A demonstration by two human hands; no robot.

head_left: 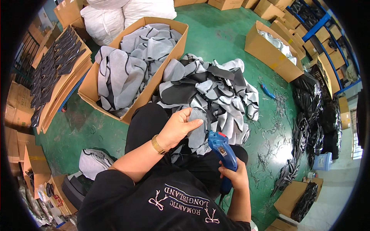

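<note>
My left hand [178,126], with a gold watch at the wrist, pinches a grey fabric piece [198,134] between thumb and fingers over my lap. My right hand [237,176] is wrapped around the handle of blue electric scissors [222,149] with a red switch on top. Their front end points at the right edge of the grey piece; the blades are too small to make out. Just beyond my hands, a loose heap of grey and black fabric pieces [216,86] lies on the floor.
A long cardboard box [169,57] of dark-edged grey pieces stands left of the heap. Another box [271,57] is at the far right. A blue tool [266,91] and thin scraps [279,104] lie on the green floor. Black plastic bags [310,100] line the right side.
</note>
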